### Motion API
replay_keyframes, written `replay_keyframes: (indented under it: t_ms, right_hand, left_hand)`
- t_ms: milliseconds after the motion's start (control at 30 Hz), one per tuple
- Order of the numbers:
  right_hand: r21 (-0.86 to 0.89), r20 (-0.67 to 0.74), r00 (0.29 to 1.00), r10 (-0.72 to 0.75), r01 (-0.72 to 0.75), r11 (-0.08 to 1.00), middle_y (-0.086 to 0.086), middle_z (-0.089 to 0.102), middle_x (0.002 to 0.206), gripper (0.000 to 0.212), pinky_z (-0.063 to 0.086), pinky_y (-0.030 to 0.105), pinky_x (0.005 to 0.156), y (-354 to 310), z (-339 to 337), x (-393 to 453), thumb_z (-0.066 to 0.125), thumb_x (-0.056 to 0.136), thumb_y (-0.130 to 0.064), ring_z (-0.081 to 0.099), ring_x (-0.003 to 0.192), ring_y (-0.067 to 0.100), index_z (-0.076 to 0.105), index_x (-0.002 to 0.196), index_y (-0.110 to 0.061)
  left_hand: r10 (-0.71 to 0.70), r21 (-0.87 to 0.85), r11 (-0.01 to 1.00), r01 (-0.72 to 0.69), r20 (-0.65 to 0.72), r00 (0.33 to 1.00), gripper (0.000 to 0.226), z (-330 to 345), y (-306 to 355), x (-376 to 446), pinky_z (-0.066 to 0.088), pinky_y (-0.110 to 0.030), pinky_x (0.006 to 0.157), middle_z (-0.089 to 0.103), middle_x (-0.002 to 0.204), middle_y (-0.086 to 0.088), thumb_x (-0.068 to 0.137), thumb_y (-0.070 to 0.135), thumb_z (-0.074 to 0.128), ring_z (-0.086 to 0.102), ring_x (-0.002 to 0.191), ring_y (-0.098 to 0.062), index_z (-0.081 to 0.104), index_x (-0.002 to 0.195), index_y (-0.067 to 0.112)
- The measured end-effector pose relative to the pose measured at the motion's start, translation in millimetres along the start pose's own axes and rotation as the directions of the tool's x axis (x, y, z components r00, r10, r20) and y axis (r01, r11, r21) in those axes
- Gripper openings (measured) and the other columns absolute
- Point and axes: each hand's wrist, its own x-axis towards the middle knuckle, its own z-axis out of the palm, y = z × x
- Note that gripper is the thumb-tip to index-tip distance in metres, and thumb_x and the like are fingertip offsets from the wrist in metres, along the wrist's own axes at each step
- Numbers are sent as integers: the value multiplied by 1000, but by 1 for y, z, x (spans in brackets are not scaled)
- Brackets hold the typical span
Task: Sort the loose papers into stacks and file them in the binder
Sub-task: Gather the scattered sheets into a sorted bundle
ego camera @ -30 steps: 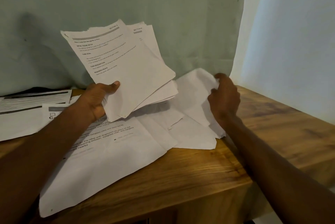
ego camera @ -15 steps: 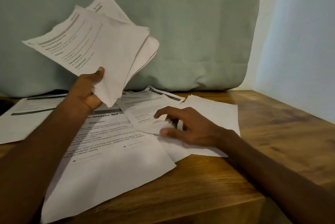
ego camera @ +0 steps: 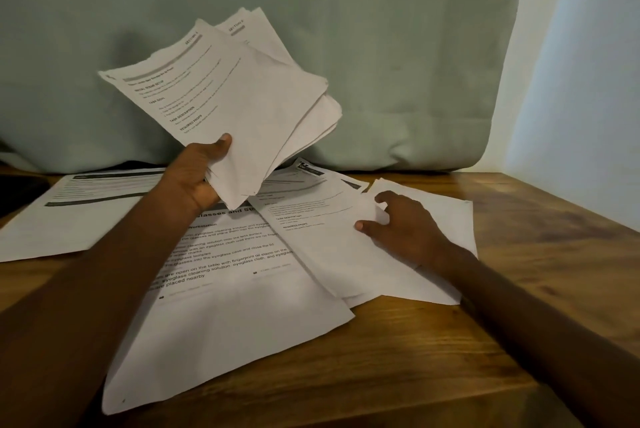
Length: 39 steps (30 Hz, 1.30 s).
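My left hand [ego camera: 194,178] grips the bottom corner of a fanned stack of printed papers [ego camera: 242,98] and holds it raised above the table, tilted to the right. My right hand [ego camera: 405,230] rests on the table and pinches the right edge of a printed sheet [ego camera: 322,247], thumb on top and fingers curled. That sheet overlaps a large printed sheet [ego camera: 225,323] under my left forearm. A blank sheet [ego camera: 446,219] lies under my right hand. Another printed sheet [ego camera: 86,213] lies at the left.
The wooden table [ego camera: 519,289] has its front edge near me and bare wood on the right. A pale green cloth [ego camera: 381,46] hangs behind the papers, with a white wall [ego camera: 588,116] at the right. Something dark [ego camera: 17,188] lies at the far left edge.
My right hand came down from a lifted blank sheet at the back onto the printed sheet and took its edge. The stack in my left hand swung up to the left, then back right.
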Motion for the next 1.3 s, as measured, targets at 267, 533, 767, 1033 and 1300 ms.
replay_keyframes:
  t_ms: [267,533,767,1033,1300]
  right_hand:
    - [579,-244,957,-160,276,767,-6,75,102,38,59,37,83,-13,-4,-1,86,80,-15,71,93,15,71,115,-19]
    - [765,-83,993,-89,120,632,9,76,86,14,48,30,57,-17,-17,-5,63,101,-16,66,69,23,73,109,-11]
    - [-6,-387,915,117,-130,992,-3,74,105,20,46,30,76,33,-42,5,59,92,-14,66,98,24,71,105,-23]
    - [-279,103,967,233,-196,940,13,43,151,101,40,50,109,42,-29,10,56,75,-88,38,139,35,43,147,-18]
    - [-67,-111,949,296,-304,950,15,63,125,75,49,38,87,42,-38,6,84,79,-49,59,110,29,51,129,-4]
  left_hand:
    - [9,27,1000,-11,51,999,17,10,-1,-4,51,-18,44,71,70,2,104,22,56,69,53,-7,61,93,10]
    - [45,-58,997,-41,76,996,6,10,1,-4,55,-23,54,76,76,6,102,16,59,72,61,-5,65,101,14]
    - [9,-67,998,1,148,989,10,17,-7,-7,57,-31,68,78,82,7,102,15,58,75,73,-8,66,100,20]
    - [13,-6,1000,-12,194,981,13,26,-24,-5,54,-35,85,70,107,3,101,12,58,68,96,-15,64,110,20]
    - [24,6,1000,-25,204,979,25,29,-32,-5,57,-31,80,77,103,7,99,6,61,72,88,-8,65,120,17]
